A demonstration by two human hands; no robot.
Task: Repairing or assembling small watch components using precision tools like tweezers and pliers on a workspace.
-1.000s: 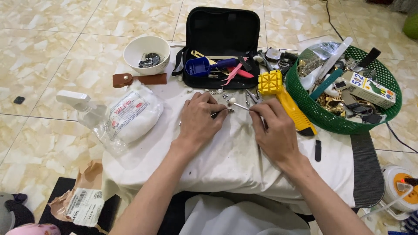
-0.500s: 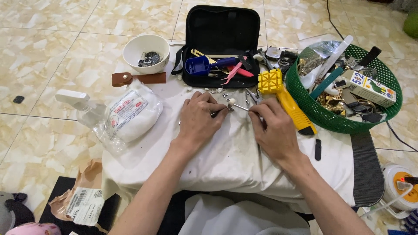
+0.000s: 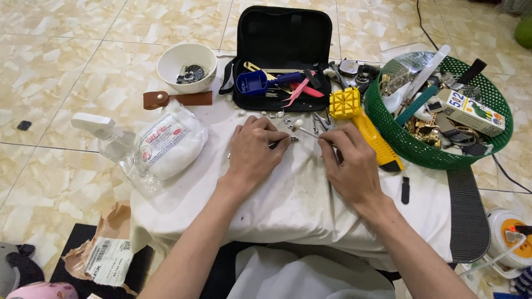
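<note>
My left hand (image 3: 256,148) rests on a white cloth (image 3: 288,205) and pinches a small metal piece (image 3: 284,141) at its fingertips. My right hand (image 3: 349,160) lies beside it and holds a thin metal tool (image 3: 308,133) whose tip points left toward that piece. Several tiny metal parts (image 3: 285,120) are scattered on the cloth just beyond both hands. A yellow block tool (image 3: 360,119) lies right behind my right hand.
An open black tool case (image 3: 282,55) sits at the back with a blue cup (image 3: 252,83) and pink tweezers (image 3: 296,93). A white bowl (image 3: 187,66), a bag of cotton (image 3: 166,147), a spray bottle (image 3: 102,133) stand left. A green basket (image 3: 438,111) is right.
Both hands stay over the same spot on the cloth. Only the fingers shift slightly around the small piece and the thin tool.
</note>
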